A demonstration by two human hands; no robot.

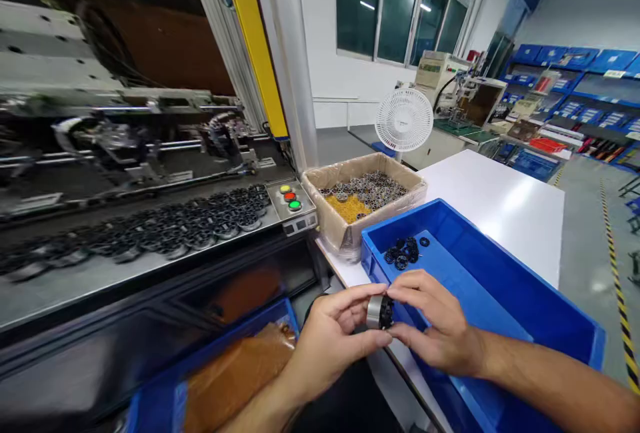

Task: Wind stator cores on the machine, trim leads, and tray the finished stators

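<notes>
Between my two hands is a short silver metal cylinder with a black toothed end [374,312], which looks like a motor part. My left hand [333,330] grips its metal side between thumb and fingers. From the right, the fingertips of my right hand [437,326] close on the black end. Both hands are over the near left edge of a blue plastic bin [480,273]. Inside that bin, near its far left corner, lies a small pile of black toothed rings [401,253]. Fingers partly cover the held part.
A plastic-lined carton [333,220] with metal rings and yellow bits stands beyond the bin. Many black-and-silver rings [185,226] line the machine ledge at left, near a button box [293,206]. Below sits another blue bin [157,410]. A white fan [404,120] stands behind the white table [505,200].
</notes>
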